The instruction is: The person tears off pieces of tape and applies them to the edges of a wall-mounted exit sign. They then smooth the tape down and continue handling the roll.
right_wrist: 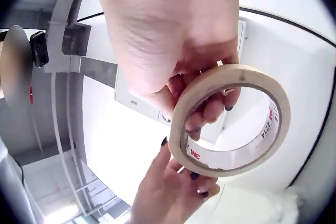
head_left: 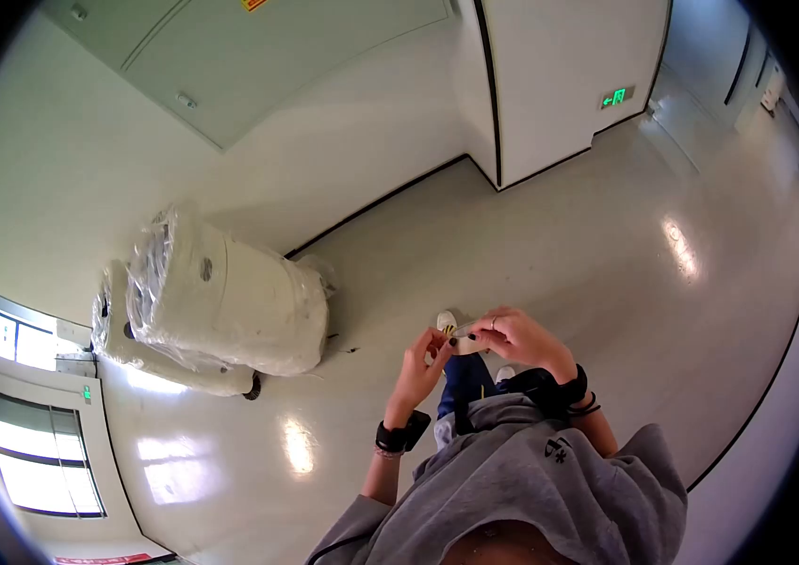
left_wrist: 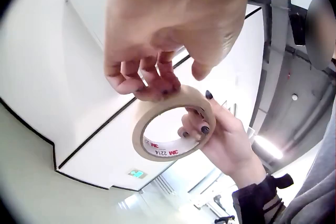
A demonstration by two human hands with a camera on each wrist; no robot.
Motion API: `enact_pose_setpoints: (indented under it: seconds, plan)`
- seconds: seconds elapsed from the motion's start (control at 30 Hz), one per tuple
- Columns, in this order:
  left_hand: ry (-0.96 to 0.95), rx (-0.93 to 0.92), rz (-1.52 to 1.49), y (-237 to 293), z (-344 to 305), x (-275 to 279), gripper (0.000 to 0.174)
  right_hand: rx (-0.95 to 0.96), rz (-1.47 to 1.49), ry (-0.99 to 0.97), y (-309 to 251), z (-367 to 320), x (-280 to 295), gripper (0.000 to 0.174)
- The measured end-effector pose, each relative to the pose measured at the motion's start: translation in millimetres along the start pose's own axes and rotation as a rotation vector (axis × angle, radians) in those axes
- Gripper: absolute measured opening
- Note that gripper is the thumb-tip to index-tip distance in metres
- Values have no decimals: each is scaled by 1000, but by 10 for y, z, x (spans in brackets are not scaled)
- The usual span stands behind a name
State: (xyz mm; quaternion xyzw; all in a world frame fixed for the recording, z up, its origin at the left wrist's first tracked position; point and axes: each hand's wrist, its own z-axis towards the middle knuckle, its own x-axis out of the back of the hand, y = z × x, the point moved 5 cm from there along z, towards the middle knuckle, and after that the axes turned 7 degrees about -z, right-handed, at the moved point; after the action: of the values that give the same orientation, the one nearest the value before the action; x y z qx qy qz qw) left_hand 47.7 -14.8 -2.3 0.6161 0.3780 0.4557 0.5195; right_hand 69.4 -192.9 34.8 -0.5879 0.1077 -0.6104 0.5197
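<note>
Both hands hold a roll of cream-coloured tape in front of the body. The right hand grips the roll by its band, several fingers reaching through the ring. At the opposite part of the band, the left hand pinches the roll with thumb and fingers. In the left wrist view, curled fingertips of the left hand touch the outer surface of the roll. Red "3M" and "2214" print shows inside the core. Whether a tape end is lifted, I cannot tell.
Large plastic-wrapped white cylinders lie on the grey floor at left, near the wall. A white column with a green exit sign stands ahead. Windows are at far left. The person's shoe shows beyond the hands.
</note>
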Motion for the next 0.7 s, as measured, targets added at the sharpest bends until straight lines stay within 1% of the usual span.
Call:
enact_pose_setpoints:
  seconds: [0.07, 0.1, 0.17, 0.2, 0.27, 0.3, 0.37, 0.4, 0.47, 0.5, 0.57, 0.7]
  plan:
    - [14, 19, -93, -21, 13, 28, 11, -11, 112, 4, -14, 18, -6, 17]
    - [10, 6, -91, 16, 68, -5, 11, -5, 103, 13, 14, 18, 66, 17]
    - [-83, 61, -179, 88, 50, 37, 11, -165, 275, -153, 50, 34, -17, 18]
    - [-85, 61, -181, 95, 41, 22, 11, -168, 273, -152, 25, 15, 34, 18]
    - [-181, 68, -351, 116, 12, -31, 11, -276, 504, -272, -9, -35, 37, 21]
    - [-184, 66, -352, 122, 11, -22, 11, -277, 502, -269, 15, -71, 32, 21]
    - [-236, 116, -440, 125, -13, -31, 11, -211, 763, -168, 31, -156, 43, 26]
    - [-238, 117, -440, 152, -22, -36, 11, -212, 764, -166, -1, -178, 47, 26]
    - [-199, 103, -537, 220, -18, -27, 13, -427, 821, -113, 29, -236, 56, 31]
    - [-199, 102, -535, 210, -11, -29, 13, -424, 822, -113, 70, -229, 51, 31]
    - [-149, 46, -338, 182, 14, -26, 11, -252, 547, -222, 124, -194, 31, 37]
    - [-109, 34, -356, 226, 31, -14, 12, -254, 570, -206, 110, -179, 25, 41]
